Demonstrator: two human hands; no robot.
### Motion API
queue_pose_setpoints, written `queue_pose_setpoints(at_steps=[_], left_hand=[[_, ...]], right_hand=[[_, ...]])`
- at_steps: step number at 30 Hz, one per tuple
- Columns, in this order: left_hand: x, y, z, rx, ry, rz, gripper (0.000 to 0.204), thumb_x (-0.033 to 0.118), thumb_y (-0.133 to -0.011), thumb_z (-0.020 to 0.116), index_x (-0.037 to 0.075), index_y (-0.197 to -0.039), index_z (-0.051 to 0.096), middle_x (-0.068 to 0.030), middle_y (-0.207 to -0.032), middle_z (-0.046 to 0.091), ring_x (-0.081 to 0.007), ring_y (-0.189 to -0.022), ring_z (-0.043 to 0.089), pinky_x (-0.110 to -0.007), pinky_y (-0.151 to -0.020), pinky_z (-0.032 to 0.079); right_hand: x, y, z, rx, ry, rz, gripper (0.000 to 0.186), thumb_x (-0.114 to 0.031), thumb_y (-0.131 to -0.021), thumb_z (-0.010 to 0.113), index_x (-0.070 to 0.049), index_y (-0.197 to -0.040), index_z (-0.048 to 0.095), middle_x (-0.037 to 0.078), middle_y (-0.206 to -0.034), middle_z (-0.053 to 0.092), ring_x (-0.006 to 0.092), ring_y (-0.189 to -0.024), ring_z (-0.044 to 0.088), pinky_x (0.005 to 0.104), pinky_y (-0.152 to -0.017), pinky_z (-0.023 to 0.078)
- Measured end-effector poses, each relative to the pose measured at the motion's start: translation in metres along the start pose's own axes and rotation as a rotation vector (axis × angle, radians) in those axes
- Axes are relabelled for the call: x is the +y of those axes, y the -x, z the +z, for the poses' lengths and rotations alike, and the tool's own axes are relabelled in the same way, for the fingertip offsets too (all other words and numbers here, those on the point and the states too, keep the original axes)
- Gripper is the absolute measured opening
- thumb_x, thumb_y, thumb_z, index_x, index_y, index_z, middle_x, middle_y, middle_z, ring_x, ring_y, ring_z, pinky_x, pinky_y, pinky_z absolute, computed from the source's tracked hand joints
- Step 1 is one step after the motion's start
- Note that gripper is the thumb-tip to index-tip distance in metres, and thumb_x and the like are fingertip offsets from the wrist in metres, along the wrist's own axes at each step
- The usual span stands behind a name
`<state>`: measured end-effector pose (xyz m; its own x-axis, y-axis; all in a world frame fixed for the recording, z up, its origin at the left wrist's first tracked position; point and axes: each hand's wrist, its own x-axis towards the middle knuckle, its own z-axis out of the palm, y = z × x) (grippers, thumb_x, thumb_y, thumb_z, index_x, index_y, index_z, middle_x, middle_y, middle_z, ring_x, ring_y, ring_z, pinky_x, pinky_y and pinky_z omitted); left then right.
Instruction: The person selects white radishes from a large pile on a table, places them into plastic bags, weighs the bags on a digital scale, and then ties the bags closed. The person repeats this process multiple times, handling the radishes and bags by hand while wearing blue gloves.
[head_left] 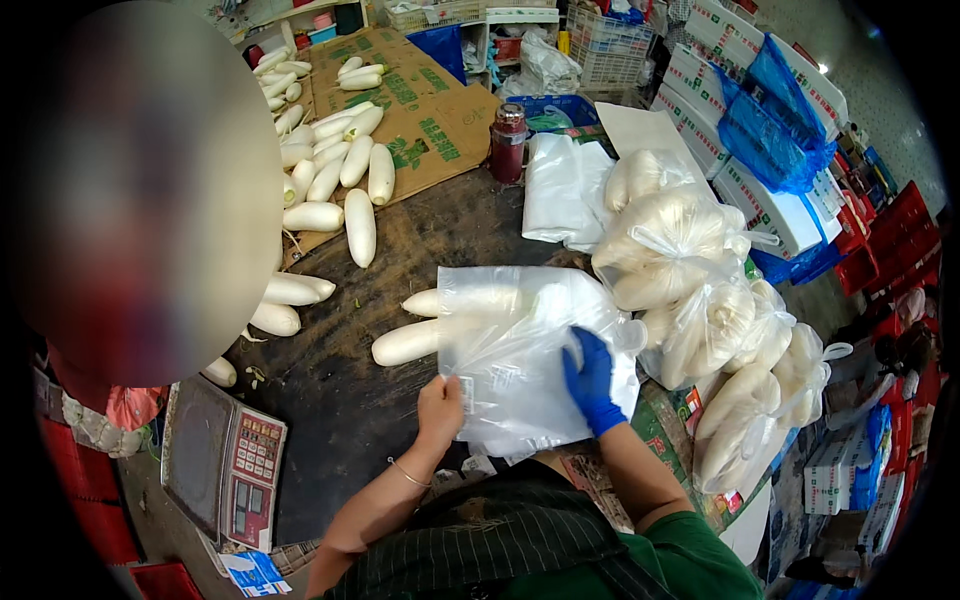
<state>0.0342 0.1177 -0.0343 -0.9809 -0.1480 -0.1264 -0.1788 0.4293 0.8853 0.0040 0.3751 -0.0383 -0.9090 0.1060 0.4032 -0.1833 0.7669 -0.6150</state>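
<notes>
My left hand [438,408], bare with a bracelet at the wrist, has its fingers closed on the lower-left edge of a clear plastic bag [500,390]. My right hand [592,380], in a blue glove, lies on the bag's right part with thumb and fingers apart. Two white radishes [405,344] stick out to the left from behind or under the bag; I cannot tell which. Several filled, tied bags [665,250] of radishes are piled to the right.
Loose radishes [357,225] cover part of a cardboard sheet [440,130]. A scale [200,455] sits at lower left, a flask [508,145] and folded bags [550,185] toward the back. White boxes [740,195] and red crates [895,240] are on the right. A large blur hides the upper left.
</notes>
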Motion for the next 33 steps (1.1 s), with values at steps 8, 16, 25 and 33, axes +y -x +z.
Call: queue_pose_setpoints(at_steps=[8,16,25,33], left_hand=[[0.052,0.045,-0.103,0.379,0.239,0.213,0.024,0.012,-0.090,0.050,0.003,-0.067,0.049,0.0020,-0.058,0.046,-0.0085,-0.055,0.040,-0.024,-0.050,0.034],[-0.007,0.096,-0.227,0.412,0.900,-0.154,0.020,0.017,-0.093,0.047,0.004,-0.086,0.061,0.0001,-0.076,0.062,-0.0047,-0.061,0.054,-0.020,-0.055,0.042],[-0.066,0.189,-0.264,0.995,-0.404,-0.142,0.018,0.018,-0.077,0.067,0.001,-0.075,0.061,-0.0096,-0.063,0.058,-0.0124,-0.059,0.055,-0.028,-0.053,0.043],[-0.022,0.161,-0.202,0.482,0.382,-0.047,0.027,0.018,-0.080,0.066,0.004,-0.062,0.052,0.0039,-0.055,0.048,-0.0047,-0.052,0.042,-0.023,-0.045,0.035]], right_hand=[[0.079,-0.020,-0.005,0.027,-0.075,0.225,0.033,-0.019,-0.079,0.061,0.003,-0.104,0.056,0.020,-0.097,0.057,0.0333,-0.090,0.055,0.0384,-0.080,0.044],[-0.108,0.010,0.037,-0.936,-0.941,0.744,0.034,-0.026,-0.089,0.052,-0.001,-0.111,0.056,0.006,-0.095,0.060,0.0133,-0.074,0.053,0.0270,-0.069,0.044],[-0.251,0.006,0.081,-0.935,-1.037,0.161,0.014,-0.017,-0.084,0.059,-0.004,-0.087,0.062,0.000,-0.077,0.059,0.0094,-0.067,0.053,0.0240,-0.063,0.044],[-0.312,0.072,0.110,-1.463,-1.106,-0.138,0.028,-0.015,-0.085,0.058,0.001,-0.107,0.054,0.007,-0.101,0.058,0.0133,-0.088,0.054,0.0251,-0.078,0.043]])
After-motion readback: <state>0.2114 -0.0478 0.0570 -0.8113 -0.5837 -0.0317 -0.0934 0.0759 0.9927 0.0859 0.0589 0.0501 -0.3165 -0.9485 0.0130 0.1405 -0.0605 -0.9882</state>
